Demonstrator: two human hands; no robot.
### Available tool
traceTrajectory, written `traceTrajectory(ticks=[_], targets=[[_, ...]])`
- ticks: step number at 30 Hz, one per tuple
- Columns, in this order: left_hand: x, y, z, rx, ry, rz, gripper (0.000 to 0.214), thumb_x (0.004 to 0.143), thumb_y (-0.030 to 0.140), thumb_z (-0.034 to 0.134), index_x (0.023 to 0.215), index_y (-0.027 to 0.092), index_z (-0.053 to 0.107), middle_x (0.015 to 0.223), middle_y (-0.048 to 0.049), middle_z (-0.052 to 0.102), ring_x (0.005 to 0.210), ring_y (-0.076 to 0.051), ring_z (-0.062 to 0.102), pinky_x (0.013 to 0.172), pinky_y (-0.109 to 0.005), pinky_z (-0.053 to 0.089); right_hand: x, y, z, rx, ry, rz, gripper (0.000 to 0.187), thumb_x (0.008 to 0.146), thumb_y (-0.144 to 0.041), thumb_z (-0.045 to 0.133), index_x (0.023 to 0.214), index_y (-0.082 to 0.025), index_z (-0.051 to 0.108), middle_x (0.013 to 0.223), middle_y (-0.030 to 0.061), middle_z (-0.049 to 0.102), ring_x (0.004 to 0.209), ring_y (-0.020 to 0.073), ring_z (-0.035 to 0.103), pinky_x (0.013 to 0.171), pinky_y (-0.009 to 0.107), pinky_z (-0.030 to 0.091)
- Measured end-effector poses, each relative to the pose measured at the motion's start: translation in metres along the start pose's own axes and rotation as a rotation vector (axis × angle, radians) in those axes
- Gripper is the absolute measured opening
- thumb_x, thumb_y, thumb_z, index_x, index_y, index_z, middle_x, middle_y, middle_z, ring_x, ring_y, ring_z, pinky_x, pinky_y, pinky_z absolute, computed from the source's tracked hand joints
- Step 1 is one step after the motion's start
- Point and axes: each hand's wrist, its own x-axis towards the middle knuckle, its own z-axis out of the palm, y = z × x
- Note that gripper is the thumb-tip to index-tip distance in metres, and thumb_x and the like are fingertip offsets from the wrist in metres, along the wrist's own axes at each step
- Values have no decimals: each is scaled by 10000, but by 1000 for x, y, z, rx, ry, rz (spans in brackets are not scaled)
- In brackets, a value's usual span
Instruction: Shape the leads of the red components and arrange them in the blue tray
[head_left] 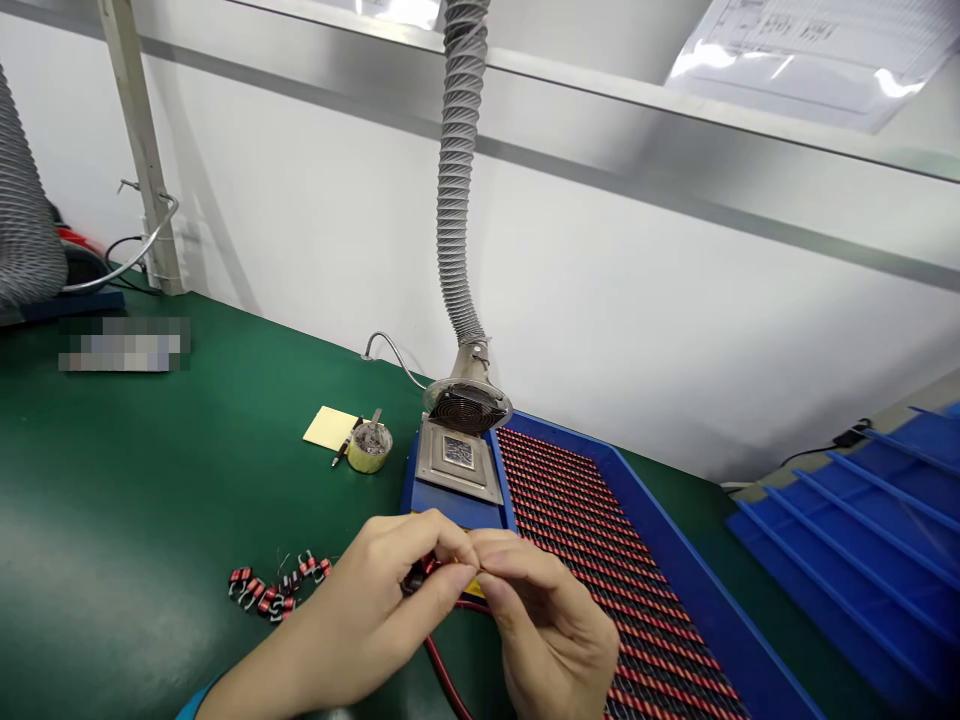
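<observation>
My left hand (397, 590) and my right hand (544, 615) meet in front of me, thumbs and index fingers pinched together tip to tip. Whatever they pinch is tiny and mostly covered by the fingers. A dark and red bit shows behind my left fingers, but I cannot tell whether it is held. Just beyond my hands is a blue solder pot (457, 505) with a square of shiny metal on top. Left of my left wrist lies a curled group of small red-and-black parts (274, 592) with wire leads.
A blue tray (660, 540) holds rows of red-and-black parts (592, 530) on the right. Above the pot hangs a ribbed extraction hose (459, 180). A round tub (370, 447), a pen (345, 445) and yellow paper (328, 427) lie left. Blue ribbed trays (855, 560) stand far right.
</observation>
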Motion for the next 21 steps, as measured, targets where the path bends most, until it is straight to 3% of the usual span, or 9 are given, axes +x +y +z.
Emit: traceTrajectory(ticks=[4,8,10,12,15,19,21], targets=[[2,0,1,12,-17,13,159,932,184,476,794,213,550,746,52,603,691,-88,542,648,-163,415,3,-2,1,100,94,111,153,909,-248,568,770,-234,630,650,-10,632,648,161,643,615,272,519],[3,2,-1,7,12,11,162,918,153,476,780,211,539,735,59,593,670,-83,528,634,-161,407,7,-3,-6,167,251,93,156,907,-262,584,761,-222,623,600,-28,592,608,134,617,620,246,500],[3,2,-3,-41,32,-20,152,920,170,480,790,215,545,748,55,586,687,-87,528,650,-166,414,7,0,-8,133,205,136,150,888,-247,615,744,-213,641,632,-15,614,640,135,617,647,247,500],[2,-1,-3,-135,39,-46,92,920,198,491,948,241,568,839,36,587,769,-105,541,710,-184,436,5,4,-6,162,114,215,143,881,-256,624,747,-212,652,656,-8,624,660,137,612,658,247,502],[0,-5,-3,-342,15,-93,342,942,214,462,1269,314,440,1013,-1,562,881,-132,548,806,-238,467,3,9,2,311,49,332,151,873,-276,634,736,-218,656,628,-24,592,624,124,585,613,228,491],[-1,-4,0,-452,50,-161,417,939,208,505,1318,354,407,1221,-21,577,1068,-160,569,915,-265,456,3,5,19,574,107,550,92,782,-292,731,748,-237,667,733,-19,628,686,137,610,642,244,509],[0,-2,1,-420,51,-195,455,907,206,571,1311,370,443,1326,-3,565,1210,-175,516,964,-253,437,4,1,28,676,162,650,169,707,-314,795,834,-258,698,833,4,669,746,169,638,696,291,528]])
